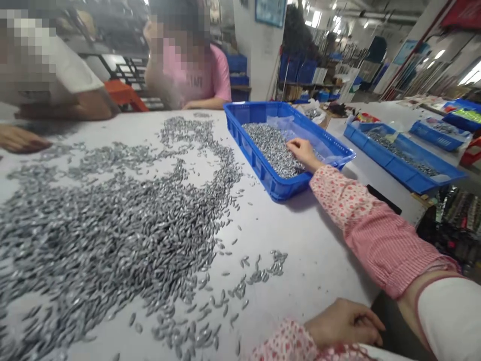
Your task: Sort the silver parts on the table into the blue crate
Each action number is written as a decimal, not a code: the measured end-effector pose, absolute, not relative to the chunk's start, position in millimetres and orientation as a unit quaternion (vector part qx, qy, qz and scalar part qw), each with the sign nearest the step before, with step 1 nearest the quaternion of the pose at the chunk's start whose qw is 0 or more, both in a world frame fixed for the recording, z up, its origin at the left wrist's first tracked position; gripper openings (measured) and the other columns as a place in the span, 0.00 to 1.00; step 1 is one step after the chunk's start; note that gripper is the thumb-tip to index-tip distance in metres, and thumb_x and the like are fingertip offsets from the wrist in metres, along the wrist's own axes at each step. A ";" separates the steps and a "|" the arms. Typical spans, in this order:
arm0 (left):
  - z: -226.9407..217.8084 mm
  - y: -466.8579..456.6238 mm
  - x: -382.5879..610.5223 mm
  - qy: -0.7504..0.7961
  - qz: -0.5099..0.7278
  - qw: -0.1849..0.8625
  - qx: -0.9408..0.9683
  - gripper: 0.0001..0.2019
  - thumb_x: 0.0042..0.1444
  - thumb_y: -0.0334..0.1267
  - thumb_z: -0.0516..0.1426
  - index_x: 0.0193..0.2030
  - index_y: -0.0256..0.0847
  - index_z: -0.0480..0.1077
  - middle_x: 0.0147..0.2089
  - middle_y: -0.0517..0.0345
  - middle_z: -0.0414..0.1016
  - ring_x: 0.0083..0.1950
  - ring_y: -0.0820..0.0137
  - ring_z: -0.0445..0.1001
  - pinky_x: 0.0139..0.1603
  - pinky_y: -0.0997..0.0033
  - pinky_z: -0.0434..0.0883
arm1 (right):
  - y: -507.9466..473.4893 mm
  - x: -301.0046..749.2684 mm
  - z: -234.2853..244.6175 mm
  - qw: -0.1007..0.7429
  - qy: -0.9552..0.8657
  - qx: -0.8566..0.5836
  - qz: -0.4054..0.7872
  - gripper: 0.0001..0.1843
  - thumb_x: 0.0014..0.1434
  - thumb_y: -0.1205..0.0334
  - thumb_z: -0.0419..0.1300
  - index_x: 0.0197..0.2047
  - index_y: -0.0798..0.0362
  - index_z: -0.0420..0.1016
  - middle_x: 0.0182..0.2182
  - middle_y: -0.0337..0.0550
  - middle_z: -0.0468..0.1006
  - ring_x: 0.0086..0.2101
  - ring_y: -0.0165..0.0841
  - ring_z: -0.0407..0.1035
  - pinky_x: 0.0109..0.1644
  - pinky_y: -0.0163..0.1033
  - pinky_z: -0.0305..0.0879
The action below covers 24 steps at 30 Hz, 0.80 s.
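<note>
My right hand (303,153) reaches into a blue plastic bin (250,158), just above or at the heap of small shiny grey oval pieces (272,145) inside it. Its fingertips are pinched together; whatever they may hold is too small to make out. Low in the view, my left hand (343,323) rests by the table's near edge with fingers curled inward, its palm hidden. Both forearms wear pink-and-white patterned sleeves (347,200). Across the white table (300,240) spreads a large pile of similar grey pieces (124,235), with scattered ones between it and my left hand.
Two other people sit across the table, one in a pink shirt (220,75); another person's hand (22,139) lies at the far left by the pile. More blue trays (398,160) stand on the right. A dark flat object (383,198) lies beyond my right sleeve.
</note>
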<state>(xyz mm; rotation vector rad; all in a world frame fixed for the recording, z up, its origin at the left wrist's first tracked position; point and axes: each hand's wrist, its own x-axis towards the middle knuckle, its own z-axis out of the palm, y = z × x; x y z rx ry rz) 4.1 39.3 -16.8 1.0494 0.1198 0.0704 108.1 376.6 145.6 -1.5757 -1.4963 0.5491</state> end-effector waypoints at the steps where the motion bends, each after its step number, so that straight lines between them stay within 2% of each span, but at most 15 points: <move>1: -15.1 39.6 4.0 0.055 0.037 0.867 0.493 0.34 0.47 0.60 0.63 0.53 0.34 0.74 0.43 0.46 0.78 0.47 0.63 0.77 0.58 0.58 0.71 | 360.3 107.1 145.0 0.440 -0.620 -0.612 0.218 0.09 0.65 0.60 0.57 0.37 0.57 0.73 0.29 0.38 0.73 0.31 0.28 0.65 0.39 0.34 0.65; 3: -13.5 39.0 5.2 0.052 0.042 0.873 0.484 0.29 0.50 0.55 0.63 0.53 0.34 0.74 0.41 0.48 0.78 0.45 0.65 0.77 0.57 0.61 0.71 | 318.1 102.5 140.8 0.420 -0.735 -0.486 0.218 0.10 0.64 0.57 0.59 0.39 0.56 0.74 0.30 0.39 0.73 0.30 0.28 0.65 0.37 0.34 0.64; 4: -13.1 38.3 6.1 0.053 0.044 0.873 0.482 0.27 0.51 0.52 0.62 0.52 0.34 0.74 0.41 0.49 0.78 0.43 0.67 0.77 0.55 0.63 0.71 | 293.8 99.5 136.0 0.361 -0.798 -0.419 0.240 0.11 0.64 0.55 0.60 0.40 0.56 0.74 0.31 0.39 0.74 0.30 0.28 0.66 0.37 0.34 0.64; 6: -12.9 37.1 8.4 0.056 0.045 0.870 0.488 0.22 0.54 0.46 0.61 0.52 0.35 0.74 0.39 0.50 0.78 0.41 0.70 0.76 0.50 0.68 0.72 | 245.3 92.8 119.2 0.185 -0.897 -0.286 0.282 0.13 0.62 0.54 0.62 0.44 0.56 0.75 0.34 0.42 0.76 0.31 0.29 0.68 0.37 0.35 0.66; 8: -13.3 36.5 10.9 0.051 0.051 0.864 0.499 0.18 0.55 0.42 0.60 0.51 0.36 0.73 0.38 0.52 0.77 0.39 0.72 0.75 0.45 0.73 0.71 | 205.4 85.7 94.5 0.090 -0.936 -0.238 0.244 0.20 0.62 0.50 0.62 0.49 0.57 0.73 0.44 0.52 0.75 0.42 0.37 0.69 0.47 0.43 0.68; 9: -14.0 36.5 12.4 0.046 0.055 0.860 0.505 0.17 0.55 0.40 0.59 0.51 0.36 0.73 0.38 0.53 0.77 0.39 0.73 0.74 0.44 0.75 0.70 | 190.5 81.5 81.0 0.073 -0.945 -0.238 0.215 0.25 0.60 0.47 0.64 0.52 0.58 0.71 0.49 0.56 0.73 0.48 0.42 0.67 0.52 0.49 0.67; 11: -16.2 36.5 15.8 0.034 0.060 0.852 0.519 0.16 0.56 0.38 0.59 0.51 0.36 0.73 0.37 0.53 0.77 0.39 0.73 0.74 0.43 0.76 0.70 | 171.2 70.4 56.3 0.080 -0.948 -0.248 0.182 0.37 0.56 0.42 0.66 0.59 0.59 0.66 0.57 0.62 0.66 0.58 0.49 0.59 0.61 0.57 0.59; 13: -19.0 36.2 19.8 0.022 0.057 0.837 0.544 0.16 0.58 0.37 0.57 0.52 0.35 0.72 0.38 0.53 0.77 0.41 0.71 0.75 0.44 0.75 0.72 | 162.2 54.1 38.2 0.101 -0.947 -0.247 0.180 0.43 0.53 0.38 0.66 0.62 0.59 0.62 0.62 0.63 0.61 0.63 0.51 0.50 0.66 0.59 0.52; 16: -20.9 35.3 24.9 0.010 0.048 0.816 0.576 0.16 0.59 0.35 0.56 0.53 0.32 0.71 0.39 0.52 0.76 0.41 0.70 0.75 0.45 0.73 0.73 | 157.5 21.2 24.6 0.118 -0.951 -0.218 0.183 0.45 0.53 0.34 0.64 0.62 0.58 0.62 0.63 0.62 0.59 0.65 0.51 0.46 0.68 0.58 0.49; 18: -18.9 35.4 26.5 0.009 0.050 0.808 0.586 0.13 0.59 0.33 0.56 0.49 0.32 0.72 0.39 0.52 0.76 0.40 0.70 0.75 0.47 0.71 0.73 | 155.8 -1.9 21.2 0.123 -0.955 -0.202 0.181 0.46 0.52 0.32 0.62 0.61 0.58 0.63 0.63 0.61 0.59 0.65 0.51 0.45 0.69 0.57 0.48; 21: -11.4 38.0 25.2 0.016 0.070 0.790 0.609 0.09 0.58 0.33 0.58 0.44 0.34 0.74 0.38 0.55 0.75 0.45 0.67 0.75 0.57 0.67 0.70 | 153.2 -30.5 19.5 0.125 -0.960 -0.182 0.174 0.44 0.53 0.32 0.61 0.60 0.58 0.64 0.63 0.60 0.60 0.64 0.50 0.46 0.68 0.55 0.48; 24: -1.8 42.4 21.3 0.022 0.098 0.754 0.649 0.07 0.56 0.33 0.60 0.41 0.34 0.75 0.39 0.56 0.74 0.51 0.63 0.73 0.62 0.64 0.66 | 151.9 -48.5 19.3 0.122 -0.965 -0.170 0.161 0.30 0.61 0.40 0.59 0.56 0.54 0.68 0.60 0.54 0.64 0.61 0.46 0.51 0.66 0.52 0.51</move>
